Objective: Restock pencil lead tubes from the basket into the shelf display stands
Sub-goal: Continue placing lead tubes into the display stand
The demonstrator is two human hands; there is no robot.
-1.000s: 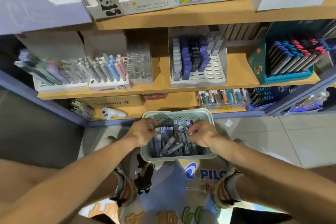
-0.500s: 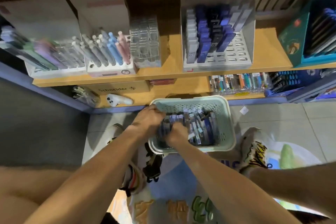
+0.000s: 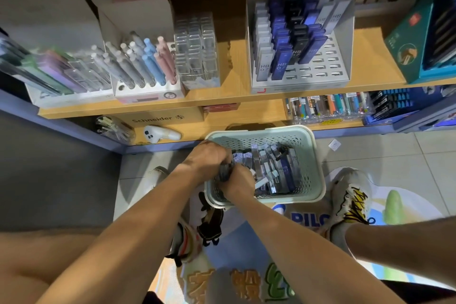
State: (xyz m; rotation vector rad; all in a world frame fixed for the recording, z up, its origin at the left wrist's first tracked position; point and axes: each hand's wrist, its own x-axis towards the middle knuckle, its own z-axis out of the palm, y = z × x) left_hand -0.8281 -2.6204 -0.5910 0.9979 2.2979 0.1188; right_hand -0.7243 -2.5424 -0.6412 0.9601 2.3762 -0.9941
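A pale green perforated basket [image 3: 314,155] stands on the floor below the shelves, holding several grey, blue and black pencil lead tubes [image 3: 281,168]. Both hands are at its left end. My left hand [image 3: 206,158] is closed around a bundle of dark lead tubes [image 3: 225,173]. My right hand [image 3: 240,184] presses against that same bundle from below, fingers curled on it. On the shelf above, a grey slotted display stand [image 3: 320,71] holds rows of lead tubes at its left and back; its front right slots have none.
Left of the stand are a clear acrylic holder [image 3: 197,52] and a pastel pen display [image 3: 145,66]. A teal box [image 3: 407,57] stands at right. A white controller [image 3: 158,134] lies on the bottom shelf. My shoes [image 3: 350,200] flank the basket on a printed floor mat.
The view has tipped down and closer. My right hand crossed from the basket's right side to its left end, joining my left hand on a bundle of tubes.
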